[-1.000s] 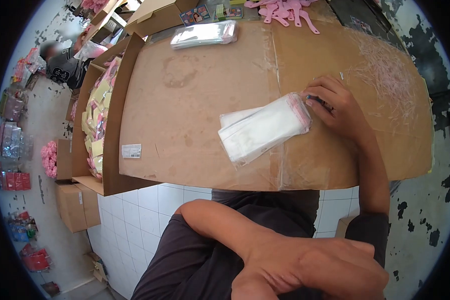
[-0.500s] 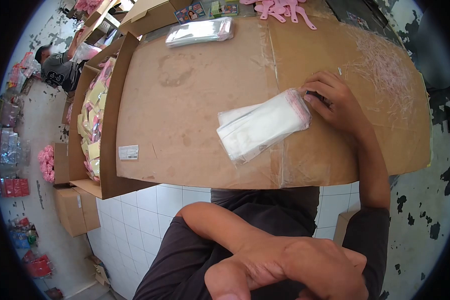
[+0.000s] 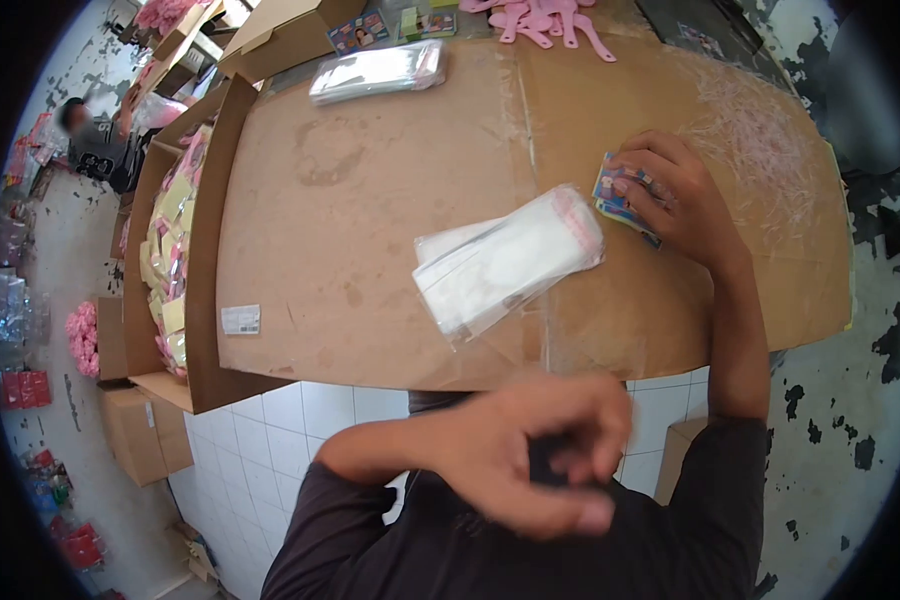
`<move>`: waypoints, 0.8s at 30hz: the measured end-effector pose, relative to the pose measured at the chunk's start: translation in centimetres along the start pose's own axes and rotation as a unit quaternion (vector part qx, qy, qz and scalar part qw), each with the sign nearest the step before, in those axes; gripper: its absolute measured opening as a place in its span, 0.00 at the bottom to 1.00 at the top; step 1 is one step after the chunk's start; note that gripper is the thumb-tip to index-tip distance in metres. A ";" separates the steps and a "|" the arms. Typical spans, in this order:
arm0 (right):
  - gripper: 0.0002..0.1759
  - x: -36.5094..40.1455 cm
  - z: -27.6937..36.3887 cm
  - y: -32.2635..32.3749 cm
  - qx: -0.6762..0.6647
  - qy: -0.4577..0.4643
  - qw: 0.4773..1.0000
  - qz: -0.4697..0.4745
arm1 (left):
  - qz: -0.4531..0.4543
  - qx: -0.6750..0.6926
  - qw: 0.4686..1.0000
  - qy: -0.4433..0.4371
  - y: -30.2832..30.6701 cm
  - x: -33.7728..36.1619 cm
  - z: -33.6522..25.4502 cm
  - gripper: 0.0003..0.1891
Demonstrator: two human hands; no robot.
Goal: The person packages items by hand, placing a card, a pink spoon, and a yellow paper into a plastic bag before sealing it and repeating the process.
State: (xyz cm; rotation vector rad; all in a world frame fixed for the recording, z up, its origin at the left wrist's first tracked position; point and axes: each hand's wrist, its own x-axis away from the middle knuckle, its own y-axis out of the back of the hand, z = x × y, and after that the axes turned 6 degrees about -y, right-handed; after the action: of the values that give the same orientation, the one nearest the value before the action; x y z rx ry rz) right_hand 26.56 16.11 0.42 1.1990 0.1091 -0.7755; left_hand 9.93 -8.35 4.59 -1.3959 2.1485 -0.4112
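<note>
My right hand (image 3: 672, 195) is on the right part of the cardboard-covered table, its fingers and thumb closed on a small stack of colourful printed cards (image 3: 615, 192). Most of the stack is hidden under the hand. Just left of it lies a pile of clear plastic bags (image 3: 510, 262) showing white, with a pinkish strip at the upper right end. My left hand (image 3: 530, 450) hovers in front of my body, below the table's near edge. It is smeared by motion, thumb apart from the curled fingers, and nothing shows in it.
At the left stands a carton (image 3: 202, 290) filled with pink and yellow packets. Another bundle of clear bags (image 3: 380, 72) lies at the back, near printed cards (image 3: 358, 34) and pink plastic pieces (image 3: 545, 20). Thin clear strips (image 3: 760, 140) are scattered at right. A person (image 3: 100, 145) is at far left.
The stack of cards now shows in my right hand, where none was visible before. My left hand has moved up and left, away from the bottom of the view. The view has shifted slightly.
</note>
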 end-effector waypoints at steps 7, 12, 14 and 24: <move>0.16 0.5 -1.3 2.4 0.042 -0.081 0.994 0.064 | -0.069 -0.647 0.759 -0.025 11.1 -2.7 -1.2 0.06; 0.16 0.5 -2.2 2.1 0.018 -0.095 0.991 0.088 | -0.117 -0.704 0.698 -0.067 13.5 -5.0 1.1 0.11; 0.14 0.5 -2.6 1.7 -0.012 -0.111 0.991 0.073 | -0.137 -0.695 0.704 -0.043 14.0 -4.7 1.5 0.12; 0.09 0.0 -1.8 1.8 -0.219 -0.206 0.952 0.052 | -0.227 -0.557 0.799 0.029 14.3 -4.4 0.7 0.07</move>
State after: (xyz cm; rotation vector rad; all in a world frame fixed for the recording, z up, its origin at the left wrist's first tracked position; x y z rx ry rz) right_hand 28.22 17.94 1.14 0.6021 -0.1225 -0.8395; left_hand 1.10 1.60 -2.22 -2.5408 2.1007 0.8430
